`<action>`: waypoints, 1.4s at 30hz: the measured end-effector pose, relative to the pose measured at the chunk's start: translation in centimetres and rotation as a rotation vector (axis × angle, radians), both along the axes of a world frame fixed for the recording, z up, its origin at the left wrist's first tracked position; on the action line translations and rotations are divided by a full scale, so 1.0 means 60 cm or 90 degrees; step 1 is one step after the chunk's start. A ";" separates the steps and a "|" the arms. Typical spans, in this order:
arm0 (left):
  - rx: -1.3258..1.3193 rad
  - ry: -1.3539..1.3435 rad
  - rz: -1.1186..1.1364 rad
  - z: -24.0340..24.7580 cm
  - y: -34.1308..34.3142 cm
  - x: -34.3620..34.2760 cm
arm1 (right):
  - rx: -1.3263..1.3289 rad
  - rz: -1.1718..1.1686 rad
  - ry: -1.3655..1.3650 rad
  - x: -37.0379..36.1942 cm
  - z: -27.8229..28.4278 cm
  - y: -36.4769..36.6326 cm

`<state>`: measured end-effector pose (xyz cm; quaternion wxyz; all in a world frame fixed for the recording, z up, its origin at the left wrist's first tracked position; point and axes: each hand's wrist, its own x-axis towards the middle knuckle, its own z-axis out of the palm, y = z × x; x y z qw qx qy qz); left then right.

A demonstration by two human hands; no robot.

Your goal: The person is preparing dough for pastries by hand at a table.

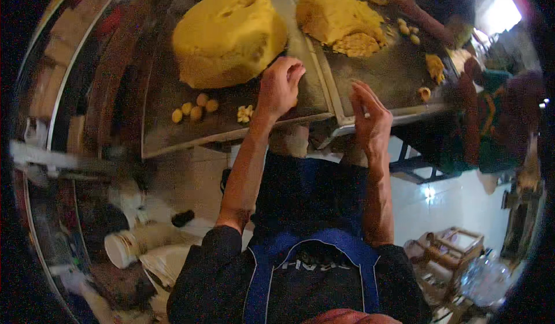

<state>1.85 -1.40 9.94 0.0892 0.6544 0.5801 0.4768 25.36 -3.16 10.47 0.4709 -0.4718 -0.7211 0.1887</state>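
Observation:
A big rounded mass of yellow dough (228,37) sits on the left tray. My left hand (280,87) hovers at its near right side, fingers curled in toward the thumb; what they hold, if anything, is hidden. Over the near edge of the right tray is my right hand (371,116), its fingers bent and pressed toward the thumb. I cannot make out anything in its pinch. Small dough balls (196,113) lie in front of the big mass, with a cluster of pale small pieces (245,114) closer to my left wrist.
Another yellow dough mass (338,14) with a crumbly front lies on the right tray. Beyond it another person's arm (425,20) reaches in near more dough balls (409,30). A raised metal rim (324,75) divides the trays. A white bucket (120,250) lies low left.

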 end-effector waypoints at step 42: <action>-0.054 0.137 -0.001 -0.114 -0.004 -0.031 | 0.037 -0.070 -0.095 0.066 -0.129 0.117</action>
